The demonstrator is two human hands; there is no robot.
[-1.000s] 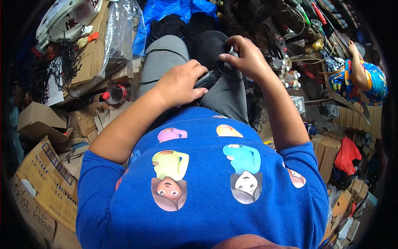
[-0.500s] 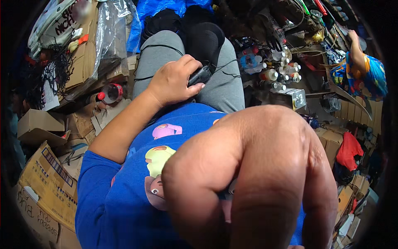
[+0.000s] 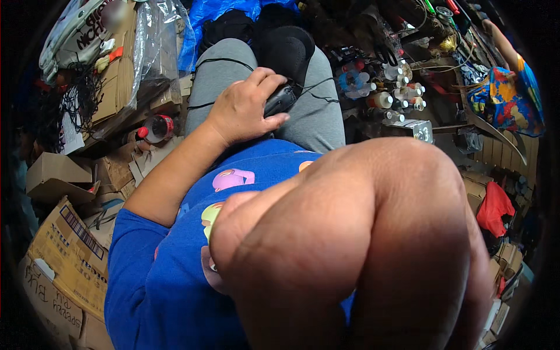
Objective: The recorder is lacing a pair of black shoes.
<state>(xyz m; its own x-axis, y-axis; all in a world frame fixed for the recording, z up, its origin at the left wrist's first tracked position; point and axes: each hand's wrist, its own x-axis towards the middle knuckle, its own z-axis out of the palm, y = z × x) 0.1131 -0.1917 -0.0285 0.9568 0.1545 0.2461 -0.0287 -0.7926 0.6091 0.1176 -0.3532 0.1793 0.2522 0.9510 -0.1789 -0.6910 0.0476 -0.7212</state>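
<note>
I sit with my legs in grey trousers (image 3: 224, 76) stretched out ahead. My left hand (image 3: 242, 111) rests on my lap and grips a small black device (image 3: 281, 98). A thin black cable (image 3: 319, 87) runs from the device over the trousers. My right arm (image 3: 373, 233) is lifted close to the camera and bent, so it fills the lower right of the view. It hides part of my blue printed shirt (image 3: 157, 274). The right hand itself is out of sight.
Cardboard boxes (image 3: 64, 239) pile up on my left, with a red-capped bottle (image 3: 156, 128) beside my thigh. Several small bottles (image 3: 392, 96) stand to the right of my knees. Another person in a colourful shirt (image 3: 506, 99) works at the upper right. A red bag (image 3: 494, 207) lies on the right.
My right hand left the black device and rose toward the camera; the arm now blocks much of the view. My left hand has kept hold of the device.
</note>
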